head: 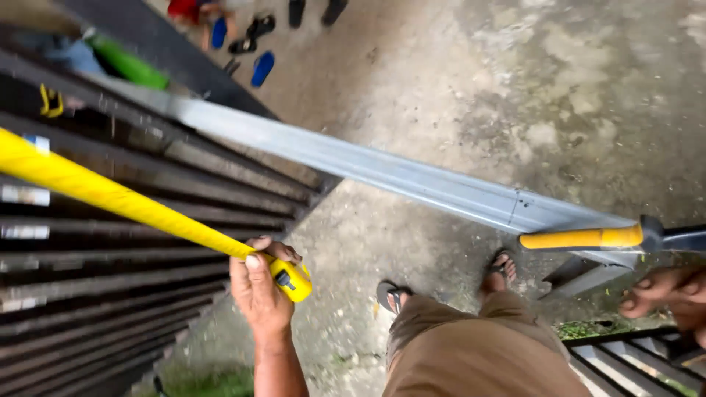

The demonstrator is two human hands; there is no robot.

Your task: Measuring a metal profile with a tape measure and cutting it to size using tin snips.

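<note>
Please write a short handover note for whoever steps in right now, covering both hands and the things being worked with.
Left hand: grip closed on the yellow tape measure case, its yellow blade pulled out toward the upper left over the stacked dark metal bars.
Right hand: at the right edge, fingers curled, beside a yellow-handled tool; whether it holds anything cannot be told.
A long grey metal channel lies diagonally, bearing a dark line near the tool.
Done: tape extended. Left: cannot be judged from this view.
</note>
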